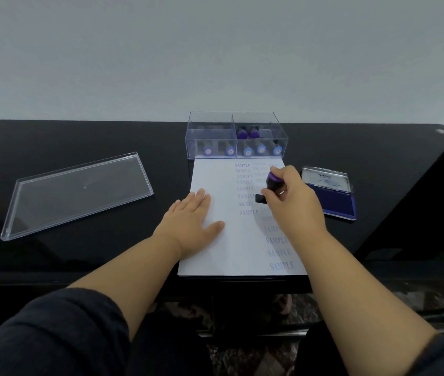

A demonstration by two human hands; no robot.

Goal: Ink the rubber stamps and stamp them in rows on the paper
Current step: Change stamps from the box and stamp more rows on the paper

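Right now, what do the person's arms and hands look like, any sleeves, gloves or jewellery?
Both hands are bare: no gloves, and no rings or watch that show on the left hand or the right hand. Each arm wears a dark, navy-looking sleeve pushed up near the elbow, leaving the forearms uncovered. The right sleeve shows only at the frame's lower corner.

Box behind paper, ink pad right — lid left

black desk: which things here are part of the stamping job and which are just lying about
In use:
purple-handled rubber stamp in right hand
white stamped paper sheet under flat left hand
open blue ink pad
clear plastic box of spare stamps

Lying about:
clear plastic lid
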